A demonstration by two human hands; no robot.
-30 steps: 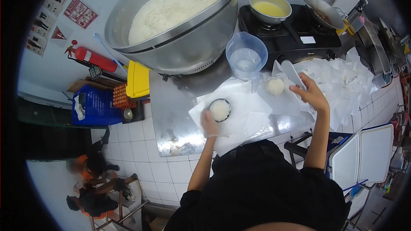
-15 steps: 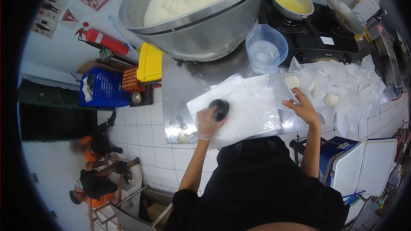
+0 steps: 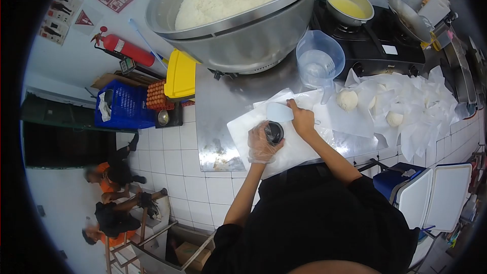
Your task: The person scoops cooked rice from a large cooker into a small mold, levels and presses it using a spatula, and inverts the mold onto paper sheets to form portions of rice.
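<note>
My left hand (image 3: pixel 262 142), in a clear plastic glove, is wrapped round a small black bowl (image 3: pixel 274 133) above a stack of white paper sheets (image 3: pixel 299 144). The rice seen in the bowl before does not show. My right hand (image 3: pixel 302 117) is closed on a pale, flat paddle (image 3: pixel 280 112), whose blade reaches over the paper just beyond the bowl. Right of the papers, a round white rice ball (image 3: pixel 347 100) rests on a sheet, near another ball (image 3: pixel 394 118) among crumpled papers (image 3: pixel 426 102).
A large metal pot (image 3: pixel 243 45) of rice stands at the back, beside a clear jug (image 3: pixel 318 61). Behind them, a pan (image 3: pixel 350 6) of yellow liquid sits on a black stove (image 3: pixel 378 63). People (image 3: pixel 116 218) sit at the lower left.
My right hand has moved left with the paddle, from beside the rice balls to the bowl. The bowl has been tipped from rice side up, and my left hand now grips round it.
</note>
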